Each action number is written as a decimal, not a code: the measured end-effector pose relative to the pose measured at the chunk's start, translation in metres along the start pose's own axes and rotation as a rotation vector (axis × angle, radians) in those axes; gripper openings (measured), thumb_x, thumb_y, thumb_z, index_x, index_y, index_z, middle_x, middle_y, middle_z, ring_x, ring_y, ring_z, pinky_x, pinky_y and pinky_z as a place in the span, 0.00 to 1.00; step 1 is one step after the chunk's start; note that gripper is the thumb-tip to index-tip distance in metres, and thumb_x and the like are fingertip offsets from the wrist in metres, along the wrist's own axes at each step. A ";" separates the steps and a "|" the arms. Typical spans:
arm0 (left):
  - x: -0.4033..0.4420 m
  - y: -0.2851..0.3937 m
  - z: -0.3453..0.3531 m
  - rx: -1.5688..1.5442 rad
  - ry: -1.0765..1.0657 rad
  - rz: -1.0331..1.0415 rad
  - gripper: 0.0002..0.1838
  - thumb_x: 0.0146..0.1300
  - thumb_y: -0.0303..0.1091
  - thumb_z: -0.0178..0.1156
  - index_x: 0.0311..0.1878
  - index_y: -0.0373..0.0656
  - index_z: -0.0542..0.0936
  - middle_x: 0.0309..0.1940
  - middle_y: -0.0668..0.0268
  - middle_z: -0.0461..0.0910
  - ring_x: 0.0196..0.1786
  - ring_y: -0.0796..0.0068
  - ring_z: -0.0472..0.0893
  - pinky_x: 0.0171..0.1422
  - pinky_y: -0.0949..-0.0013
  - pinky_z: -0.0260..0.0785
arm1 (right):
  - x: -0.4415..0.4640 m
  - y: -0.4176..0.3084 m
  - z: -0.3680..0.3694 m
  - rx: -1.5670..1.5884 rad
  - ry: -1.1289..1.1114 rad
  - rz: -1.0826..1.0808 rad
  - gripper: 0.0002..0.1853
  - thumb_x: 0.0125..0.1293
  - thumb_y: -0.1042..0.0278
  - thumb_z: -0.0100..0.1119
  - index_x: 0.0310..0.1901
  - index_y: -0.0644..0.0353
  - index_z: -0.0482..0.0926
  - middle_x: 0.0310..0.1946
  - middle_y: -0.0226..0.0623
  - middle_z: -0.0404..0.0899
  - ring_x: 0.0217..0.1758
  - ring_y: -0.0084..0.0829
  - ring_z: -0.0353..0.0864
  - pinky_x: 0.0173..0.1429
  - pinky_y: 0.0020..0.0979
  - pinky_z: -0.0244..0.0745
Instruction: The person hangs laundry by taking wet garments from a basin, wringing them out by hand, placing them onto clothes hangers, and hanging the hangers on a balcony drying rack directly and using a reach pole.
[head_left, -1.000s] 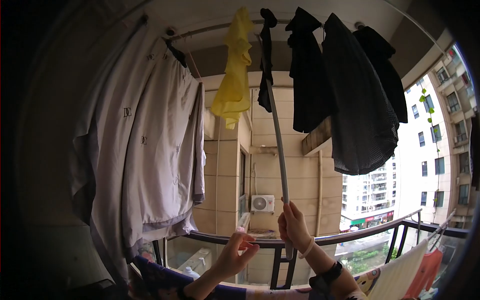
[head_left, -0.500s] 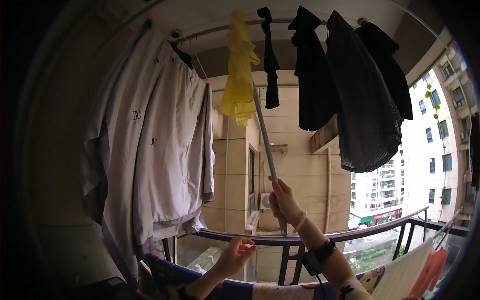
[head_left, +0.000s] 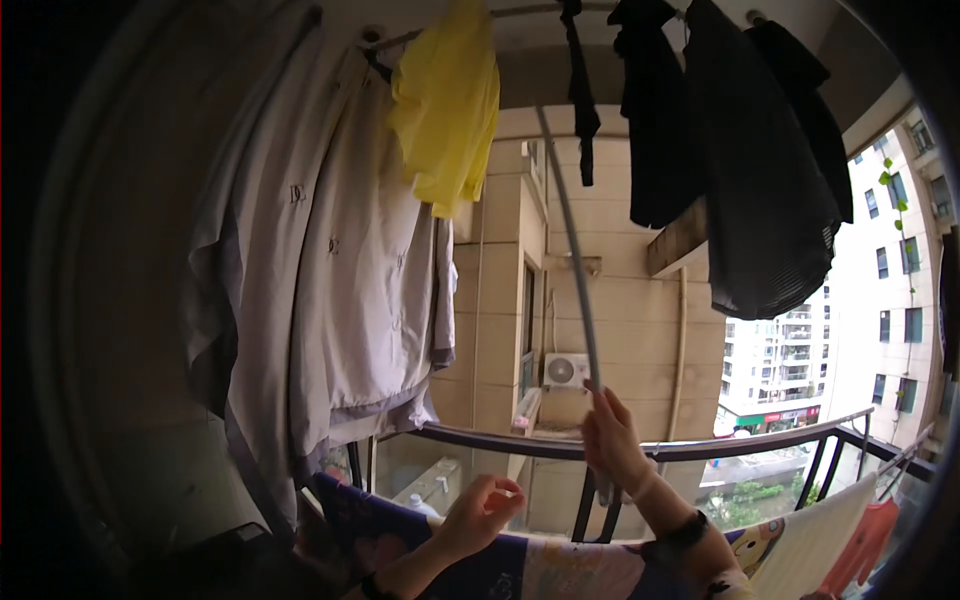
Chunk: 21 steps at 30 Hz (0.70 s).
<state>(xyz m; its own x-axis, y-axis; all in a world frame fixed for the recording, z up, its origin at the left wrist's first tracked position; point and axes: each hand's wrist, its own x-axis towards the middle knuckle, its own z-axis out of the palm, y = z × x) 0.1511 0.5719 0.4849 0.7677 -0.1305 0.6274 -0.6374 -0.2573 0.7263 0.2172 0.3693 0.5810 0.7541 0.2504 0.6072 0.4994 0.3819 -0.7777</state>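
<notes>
My right hand is wrapped round the lower part of a long grey pole, which leans up and slightly left. The pole's upper tip is apart from the yellow garment, below the ceiling rail. That garment hangs high, in front of the edge of a pale grey sheet with dark lettering. Low in the middle, my left hand is raised with loosely curled fingers, a gap to the thumb and nothing visible in it. Behind it hangs a dark blue patterned cloth.
Black garments and a dark mesh-edged one hang on the right. A curved railing crosses ahead. Lower right hang a cream towel and a red garment. Outside is a wall with an air-conditioner unit.
The yellow garment has shifted left along the rail and turned broader side on. The pole tip is now apart from it. The view has tilted down and swung left slightly.
</notes>
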 end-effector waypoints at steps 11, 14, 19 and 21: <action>-0.065 -0.041 0.001 -0.128 -0.049 -0.140 0.13 0.64 0.35 0.57 0.46 0.39 0.71 0.37 0.65 0.76 0.42 0.79 0.78 0.46 0.77 0.69 | -0.165 0.047 -0.047 -0.048 0.181 0.159 0.17 0.64 0.73 0.48 0.56 0.61 0.66 0.23 0.27 0.70 0.25 0.16 0.72 0.27 0.18 0.68; -0.071 -0.059 0.012 -0.251 -0.031 -0.182 0.13 0.62 0.36 0.58 0.45 0.40 0.72 0.35 0.66 0.77 0.40 0.80 0.78 0.43 0.78 0.69 | -0.215 0.098 -0.063 -0.160 0.238 0.156 0.20 0.63 0.74 0.49 0.58 0.60 0.64 0.20 0.28 0.70 0.18 0.20 0.70 0.20 0.20 0.66; -0.076 -0.069 0.034 -0.375 -0.162 -0.324 0.17 0.63 0.37 0.58 0.50 0.39 0.68 0.39 0.63 0.75 0.42 0.79 0.76 0.48 0.76 0.68 | -0.272 0.158 -0.058 -0.155 0.083 0.347 0.10 0.64 0.71 0.54 0.46 0.62 0.71 0.27 0.30 0.75 0.28 0.21 0.73 0.30 0.25 0.70; -0.068 -0.068 0.044 -0.367 -0.248 -0.338 0.20 0.64 0.38 0.57 0.53 0.39 0.66 0.42 0.62 0.73 0.46 0.78 0.75 0.52 0.75 0.67 | -0.273 0.181 -0.052 -0.188 0.029 0.410 0.10 0.64 0.71 0.55 0.45 0.63 0.72 0.28 0.29 0.74 0.28 0.21 0.72 0.31 0.24 0.70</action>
<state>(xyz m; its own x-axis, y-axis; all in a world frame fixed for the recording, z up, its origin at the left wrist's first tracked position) 0.1455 0.5561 0.3804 0.8978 -0.3317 0.2896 -0.3000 0.0207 0.9537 0.1242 0.3239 0.2658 0.9160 0.3218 0.2397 0.2233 0.0875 -0.9708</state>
